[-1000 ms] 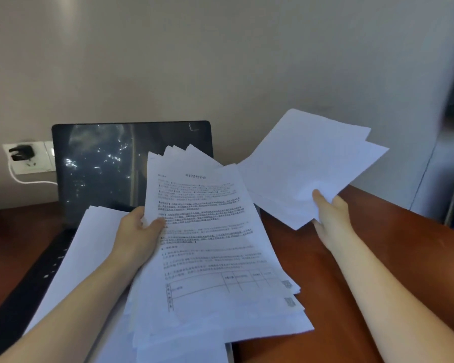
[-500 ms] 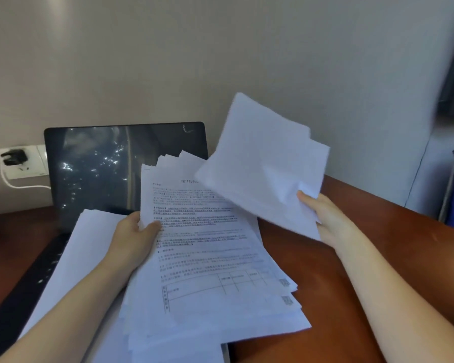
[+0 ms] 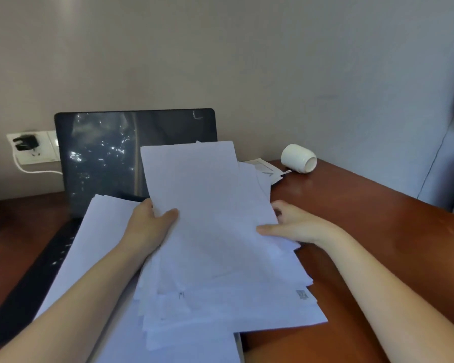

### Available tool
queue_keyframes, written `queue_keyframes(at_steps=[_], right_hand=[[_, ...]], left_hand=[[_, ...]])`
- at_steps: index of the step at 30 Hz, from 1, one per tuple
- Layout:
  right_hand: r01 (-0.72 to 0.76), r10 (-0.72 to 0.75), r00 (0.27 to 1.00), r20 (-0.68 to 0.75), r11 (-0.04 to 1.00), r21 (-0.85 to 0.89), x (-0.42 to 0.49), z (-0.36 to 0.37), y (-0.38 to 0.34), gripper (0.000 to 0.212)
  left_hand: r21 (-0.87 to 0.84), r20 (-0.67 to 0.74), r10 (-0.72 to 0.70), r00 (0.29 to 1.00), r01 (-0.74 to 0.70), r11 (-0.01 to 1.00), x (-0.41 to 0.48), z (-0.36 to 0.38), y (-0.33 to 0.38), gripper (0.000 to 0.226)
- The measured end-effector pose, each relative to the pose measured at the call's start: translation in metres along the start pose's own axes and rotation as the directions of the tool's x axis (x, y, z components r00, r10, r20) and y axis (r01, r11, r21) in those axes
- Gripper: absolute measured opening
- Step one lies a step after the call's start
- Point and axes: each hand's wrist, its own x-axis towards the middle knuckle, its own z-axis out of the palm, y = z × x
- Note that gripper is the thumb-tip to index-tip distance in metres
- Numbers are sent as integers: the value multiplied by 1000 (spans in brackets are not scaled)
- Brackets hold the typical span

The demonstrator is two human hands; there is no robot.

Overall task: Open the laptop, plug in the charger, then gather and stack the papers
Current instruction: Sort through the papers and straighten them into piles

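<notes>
Head cam: my read from here. Left hand [image 3: 152,226] grips the left edge of the paper stack [image 3: 215,258], thumb on the top sheet, fingers hidden underneath. Right hand [image 3: 296,226] pinches the right edge, thumb flat on top, other fingers curled behind the edge. The stack sits between the two grips, fanned and uneven, top sheet blank side up. I can't tell whether its near end rests on the desk [image 3: 378,231].

- Under the left forearm: loose sheets [image 3: 102,244] lying over the keyboard.
- Just beyond the left grip: laptop [image 3: 131,153], open, screen dark.
- Far left of the left grip: charger plug [image 3: 25,142] in the wall socket [image 3: 46,153]. Its white cable [image 3: 37,171] runs behind the screen; end not visible.
- Beyond the right grip: a few more sheets [image 3: 266,171] on the desk, with a white cup [image 3: 298,158] on its side just beside them.
</notes>
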Motion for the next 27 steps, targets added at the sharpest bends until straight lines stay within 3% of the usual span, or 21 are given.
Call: queue_keyframes(at_steps=[3, 5, 12, 14, 16, 23, 25, 27], right_hand=[[49, -81, 946, -315, 993, -107, 6, 0, 3, 61], [69, -93, 925, -368, 995, -77, 13, 4, 7, 57], [-38, 155, 947, -283, 925, 379, 35, 23, 1, 53], [-54, 174, 939, -296, 927, 371, 42, 24, -1, 25], [-71, 176, 939, -296, 940, 332, 45, 27, -2, 13], [-108, 202, 929, -311, 949, 295, 49, 24, -4, 16], [-102, 197, 932, -303, 948, 301, 51, 19, -1, 26], [-117, 189, 941, -281, 960, 255, 51, 15, 0, 18]], left_hand=[[-5, 0, 10, 1000, -10, 1000, -1, 1, -2, 23], [-7, 1, 27, 1000, -27, 1000, -3, 1, -3, 23], [-64, -25, 105, 994, -107, 992, -2, 3, -5, 19], [-71, -25, 107, 994, -108, 992, -3, 4, -5, 20], [-68, -28, 89, 996, -91, 994, -2, 3, -7, 20], [-23, -14, 87, 996, -87, 996, -1, 3, -8, 20], [-24, -10, 83, 996, -83, 996, -1, 3, -7, 22], [-49, 8, 72, 997, -72, 996, -1, 3, -7, 23]])
